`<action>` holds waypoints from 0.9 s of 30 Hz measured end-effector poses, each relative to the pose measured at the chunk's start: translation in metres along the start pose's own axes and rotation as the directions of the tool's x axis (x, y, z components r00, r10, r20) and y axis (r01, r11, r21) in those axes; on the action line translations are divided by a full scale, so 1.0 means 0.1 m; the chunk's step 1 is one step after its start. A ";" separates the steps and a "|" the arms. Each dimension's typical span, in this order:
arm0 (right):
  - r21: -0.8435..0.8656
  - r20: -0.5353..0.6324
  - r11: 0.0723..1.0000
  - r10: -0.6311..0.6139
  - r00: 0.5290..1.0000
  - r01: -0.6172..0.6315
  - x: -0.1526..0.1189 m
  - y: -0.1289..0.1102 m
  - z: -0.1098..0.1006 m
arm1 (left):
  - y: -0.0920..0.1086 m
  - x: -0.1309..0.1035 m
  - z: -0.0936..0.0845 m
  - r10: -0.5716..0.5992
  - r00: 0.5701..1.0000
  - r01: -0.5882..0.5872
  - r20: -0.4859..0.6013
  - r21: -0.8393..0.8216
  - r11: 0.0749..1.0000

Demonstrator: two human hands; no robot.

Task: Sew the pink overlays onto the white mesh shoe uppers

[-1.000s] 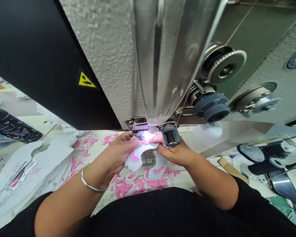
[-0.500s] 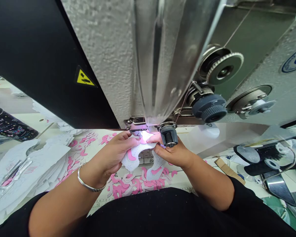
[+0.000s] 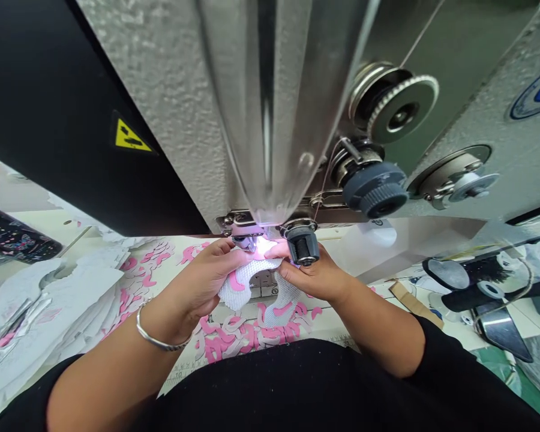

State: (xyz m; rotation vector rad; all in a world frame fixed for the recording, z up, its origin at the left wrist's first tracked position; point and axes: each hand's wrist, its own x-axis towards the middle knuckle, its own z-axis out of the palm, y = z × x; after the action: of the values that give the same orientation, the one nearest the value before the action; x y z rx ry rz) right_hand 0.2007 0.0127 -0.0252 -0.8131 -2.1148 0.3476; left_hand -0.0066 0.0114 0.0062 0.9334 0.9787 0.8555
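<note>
Since the white textured fabric (image 3: pixel 247 271) is pinched by both hands right under the head of the sewing machine (image 3: pixel 171 90), most of the result will probably be decided by how evenly it's guided. Its left side is gripped by the left hand (image 3: pixel 207 273), thumb on top, and its right side by the right hand (image 3: pixel 317 279), with one finger stretched toward the lit spot by the metal foot (image 3: pixel 247 242). Exact fingertip contact can't be told there, tbh, as it's washed out by glare and partly blocked by the dark knob (image 3: pixel 303 246). Best guess: the cloth should be held flat and steered lightly, because that curved cutout could easily be stretched by tugging. Fingertips are better parked beside the foot than in front. Also, the drooping ends, pink patch (image 3: pixel 235 282) included, should be held clear of the loose pink pieces (image 3: pixel 225 342) below so nothing stray gets caught.
</note>
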 end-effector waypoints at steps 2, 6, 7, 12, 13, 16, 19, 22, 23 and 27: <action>-0.010 -0.003 1.000 -0.004 1.000 0.004 0.00 0.00 0.01 | 0.00 0.02 -0.02 -0.005 1.000 0.005 0.029 0.005 1.000; -0.047 -0.024 0.999 -0.010 1.000 0.009 -0.01 -0.01 0.03 | -0.01 0.05 -0.07 -0.025 0.999 0.024 0.042 0.034 0.999; -0.051 -0.028 0.999 -0.016 0.999 0.014 -0.02 -0.01 0.03 | -0.01 0.05 -0.08 -0.029 0.999 0.028 0.041 0.035 0.999; -0.050 -0.007 0.999 -0.006 1.000 0.006 -0.03 -0.02 0.02 | -0.03 0.05 -0.11 -0.015 0.998 0.015 0.059 0.002 1.000; -0.050 -0.005 0.999 -0.002 1.000 0.002 -0.03 -0.02 0.02 | -0.03 0.04 -0.10 -0.015 0.998 0.015 0.058 -0.008 1.000; -0.029 0.004 1.000 0.010 1.000 -0.009 -0.03 -0.01 0.01 | -0.03 0.02 -0.08 0.002 0.999 -0.001 0.041 -0.047 0.999; -0.010 0.017 0.999 0.037 0.999 -0.037 -0.03 0.01 0.02 | -0.04 0.02 -0.07 0.040 0.998 -0.036 0.051 -0.074 0.997; -0.015 0.034 0.998 0.061 0.998 -0.061 -0.04 0.03 0.03 | -0.07 0.03 -0.09 0.048 0.997 -0.042 0.067 -0.090 0.995; -0.019 0.031 0.998 0.059 0.998 -0.058 -0.04 0.03 0.04 | -0.08 0.03 -0.11 0.050 0.997 -0.043 0.063 -0.101 0.994; -0.050 0.003 0.999 0.020 1.000 -0.019 -0.06 0.03 0.05 | -0.11 0.02 -0.16 0.041 0.998 -0.035 0.041 -0.126 0.991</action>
State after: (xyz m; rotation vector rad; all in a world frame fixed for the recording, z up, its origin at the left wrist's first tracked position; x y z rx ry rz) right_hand 0.2008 0.0116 -0.0331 -0.8629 -2.1276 0.3080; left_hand -0.0192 0.0138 -0.0085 0.8617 0.8619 0.9145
